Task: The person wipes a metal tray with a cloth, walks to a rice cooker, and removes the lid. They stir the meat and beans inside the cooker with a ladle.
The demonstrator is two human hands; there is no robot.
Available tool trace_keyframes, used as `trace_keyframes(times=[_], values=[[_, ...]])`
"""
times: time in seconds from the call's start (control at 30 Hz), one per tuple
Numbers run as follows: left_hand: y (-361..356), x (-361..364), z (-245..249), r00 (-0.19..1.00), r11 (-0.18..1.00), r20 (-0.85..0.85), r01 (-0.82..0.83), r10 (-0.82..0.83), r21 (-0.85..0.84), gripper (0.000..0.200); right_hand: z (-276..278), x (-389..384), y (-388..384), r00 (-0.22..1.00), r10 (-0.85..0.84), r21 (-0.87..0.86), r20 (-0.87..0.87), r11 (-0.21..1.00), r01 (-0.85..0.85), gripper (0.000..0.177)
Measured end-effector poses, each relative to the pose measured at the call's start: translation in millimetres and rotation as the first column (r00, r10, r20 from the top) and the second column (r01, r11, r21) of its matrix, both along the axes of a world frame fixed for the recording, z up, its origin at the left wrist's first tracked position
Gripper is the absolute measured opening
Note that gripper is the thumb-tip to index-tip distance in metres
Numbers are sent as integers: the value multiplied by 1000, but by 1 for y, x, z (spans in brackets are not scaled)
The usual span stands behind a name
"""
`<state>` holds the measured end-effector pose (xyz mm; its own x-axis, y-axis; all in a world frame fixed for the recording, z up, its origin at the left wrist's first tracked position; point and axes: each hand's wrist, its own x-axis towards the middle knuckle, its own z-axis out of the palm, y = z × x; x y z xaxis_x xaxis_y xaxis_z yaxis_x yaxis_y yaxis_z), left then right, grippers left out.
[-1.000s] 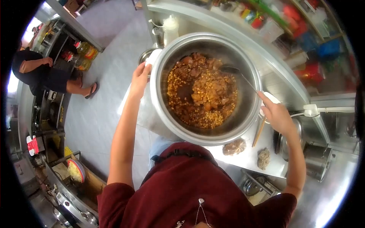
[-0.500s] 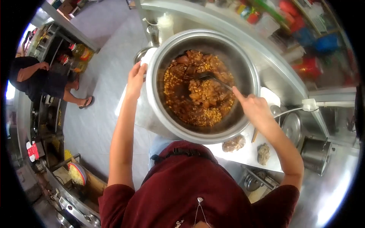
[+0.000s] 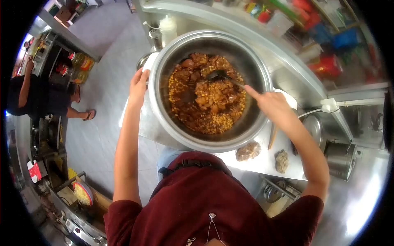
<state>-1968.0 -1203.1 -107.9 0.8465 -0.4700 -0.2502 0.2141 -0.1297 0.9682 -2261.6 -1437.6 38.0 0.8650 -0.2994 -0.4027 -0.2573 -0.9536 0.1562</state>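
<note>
A large metal pot holds a brown stew of meat chunks and yellow beans or kernels in dark sauce. My left hand is closed at the pot's left side, beside a white piece whose kind I cannot make out. Over the pot's right rim reaches my right hand, closed round the handle of a ladle with the forefinger stretched along it. The ladle's dark head rests in the stew, partly sunk near the middle.
A white squeeze bottle stands behind the pot. Bagged food and a crumpled cloth-like lump lie on the counter at right, near a lidded steel pot. Another person stands at far left. A bowl sits lower left.
The view has shifted slightly, so the pot appears further left. The ladle head shows more above the stew. The other person has raised an arm.
</note>
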Motion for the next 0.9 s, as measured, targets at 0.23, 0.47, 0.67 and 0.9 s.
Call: trace_keyframes(times=[0.23,0.47,0.67,0.9], values=[[0,-2,8,999,999,-9,30,-30,18,43,14,2,-9,997,-51,91,63,995,45,55],[-1,1,-3,1000,1000,16,12,-11,-10,42,10,-7,-17,988,134,-225,81,968,-113,60],[-1,-1,1,1000,1000,2,14,-14,-5,42,2,0,-28,990,139,-274,24,953,-128,62],[1,1,-2,1000,1000,23,3,-3,-7,43,22,-1,-17,956,284,-290,68,923,-253,60]])
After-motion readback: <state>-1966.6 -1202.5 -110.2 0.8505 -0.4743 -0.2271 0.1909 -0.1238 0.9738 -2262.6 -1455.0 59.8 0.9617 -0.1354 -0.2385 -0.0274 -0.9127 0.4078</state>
